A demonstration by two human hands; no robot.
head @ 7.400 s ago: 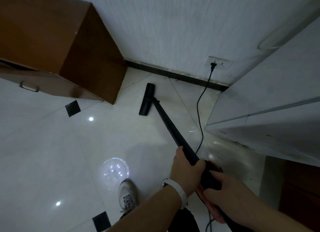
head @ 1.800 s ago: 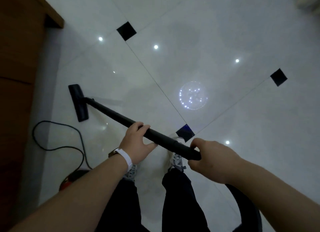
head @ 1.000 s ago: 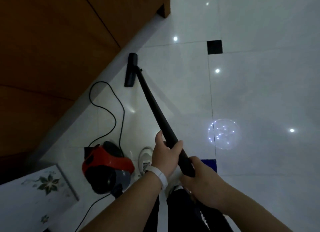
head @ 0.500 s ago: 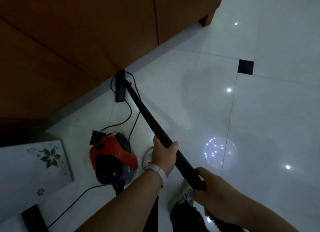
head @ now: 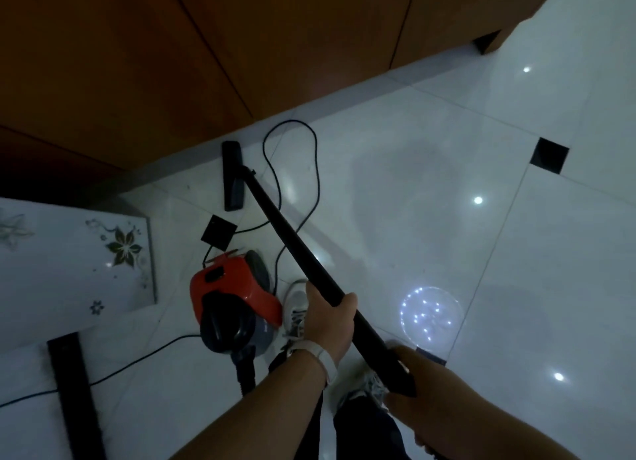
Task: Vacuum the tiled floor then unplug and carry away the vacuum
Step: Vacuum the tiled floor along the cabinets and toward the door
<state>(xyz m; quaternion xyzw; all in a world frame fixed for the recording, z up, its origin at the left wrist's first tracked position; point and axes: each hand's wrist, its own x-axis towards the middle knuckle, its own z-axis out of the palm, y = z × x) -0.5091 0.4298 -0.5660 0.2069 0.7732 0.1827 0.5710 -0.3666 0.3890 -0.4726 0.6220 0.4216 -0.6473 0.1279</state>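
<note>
Head view: the vacuuming stage looks to be in hand. The left hand (head: 328, 316) wraps the black wand (head: 296, 242) midway, and the right hand (head: 423, 387) clamps its upper end. The floor head (head: 232, 175) lies flat on the tiled floor (head: 447, 150) at its edge below the wooden cabinet (head: 241, 46), beside a loop of cord (head: 315, 170). The red vacuum (head: 234, 304) sits near the person's feet. The next stroke probably needs steering clear of that cord. No open container shows; the vacuum's dust chamber is closed to sight.
</note>
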